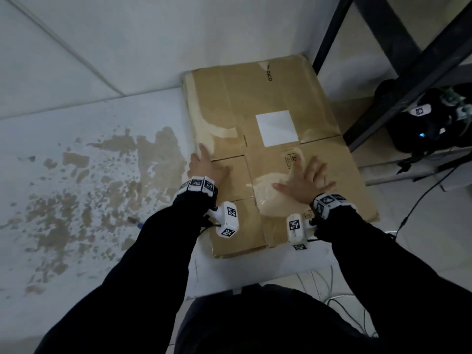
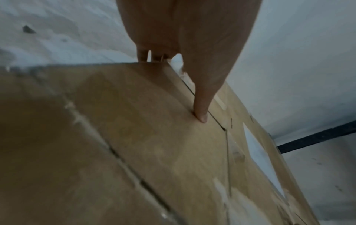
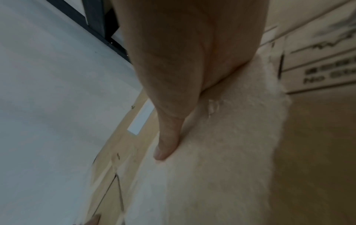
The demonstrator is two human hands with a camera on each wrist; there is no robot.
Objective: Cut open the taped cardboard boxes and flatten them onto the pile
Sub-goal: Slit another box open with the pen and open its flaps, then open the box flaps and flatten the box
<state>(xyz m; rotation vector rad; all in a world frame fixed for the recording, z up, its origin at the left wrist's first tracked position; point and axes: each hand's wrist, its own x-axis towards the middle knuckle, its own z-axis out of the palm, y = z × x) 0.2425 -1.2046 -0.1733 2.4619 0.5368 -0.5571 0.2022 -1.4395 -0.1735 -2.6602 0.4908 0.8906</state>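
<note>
Floor [image 1: 102, 129]: flattened box [image 1: 268, 103] under both hands' spread fingers [image 1: 315, 164].

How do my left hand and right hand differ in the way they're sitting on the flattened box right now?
The left hand sits at the left edge of the flattened box, while the right hand lies further in, toward the middle. The left hand rests on plain brown cardboard; the right hand lies on a pale torn patch. The right hand's fingers are widely splayed; the left's spread shows less clearly. Both hands press flat and grip nothing.
</note>
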